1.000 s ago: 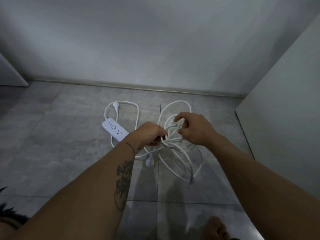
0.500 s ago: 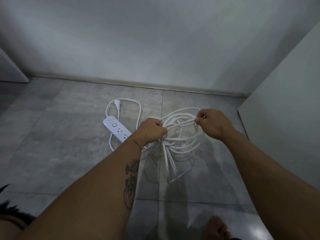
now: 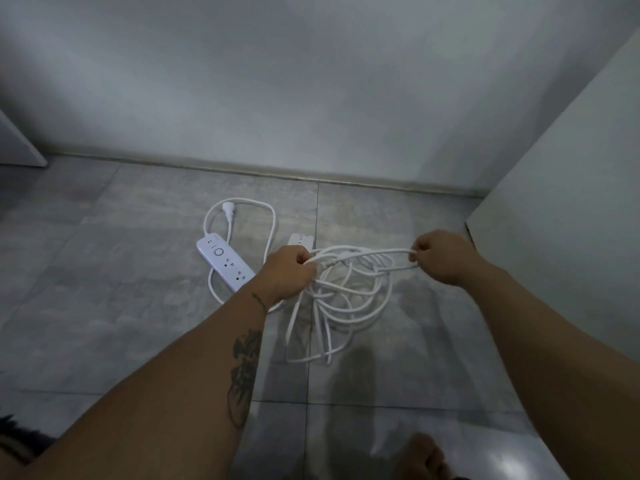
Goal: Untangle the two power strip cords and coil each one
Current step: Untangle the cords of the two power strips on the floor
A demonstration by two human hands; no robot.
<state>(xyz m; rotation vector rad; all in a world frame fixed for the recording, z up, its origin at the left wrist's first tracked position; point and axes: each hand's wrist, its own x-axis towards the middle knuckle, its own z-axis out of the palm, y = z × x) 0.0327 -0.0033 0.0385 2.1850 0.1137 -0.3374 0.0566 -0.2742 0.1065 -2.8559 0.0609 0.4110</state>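
as left hand (image 3: 289, 271) and right hand (image 3: 440, 258) draw apart, nine and three o'clock, each grip clenched on the cords (image 3: 360, 251), the tangle opens over the floor (image 3: 138, 306), baring a second power strip (image 3: 301, 240) at twelve; untangling just begun.

open tiled floor (image 3: 104, 306) lies left and near; a wall (image 3: 311, 98) closes the far side, a white panel (image 3: 571, 237) the right.
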